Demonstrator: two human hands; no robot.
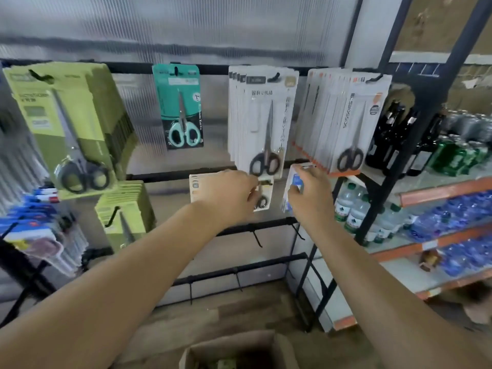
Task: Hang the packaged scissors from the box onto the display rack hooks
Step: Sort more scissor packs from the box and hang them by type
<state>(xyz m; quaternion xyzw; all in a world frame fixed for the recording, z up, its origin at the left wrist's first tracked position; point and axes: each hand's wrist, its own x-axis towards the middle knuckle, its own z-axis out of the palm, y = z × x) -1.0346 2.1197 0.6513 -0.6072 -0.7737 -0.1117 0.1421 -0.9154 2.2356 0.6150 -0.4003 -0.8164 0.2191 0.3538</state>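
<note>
Two hands, left (229, 193) gripping beige scissors pack (262, 194), right (310, 193) gripping blue-white pack (294, 182)

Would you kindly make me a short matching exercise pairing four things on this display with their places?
Things:
1. teal scissors pack
2. green scissors packs
3. cardboard box
4. left hand

Places:
A. on the floor at the bottom of the view
B. far left of the top rail
C. on a small pack below the white packs
D. alone on a top-rail hook

Pairs: 1-D, 2-B, 3-A, 4-C
</note>
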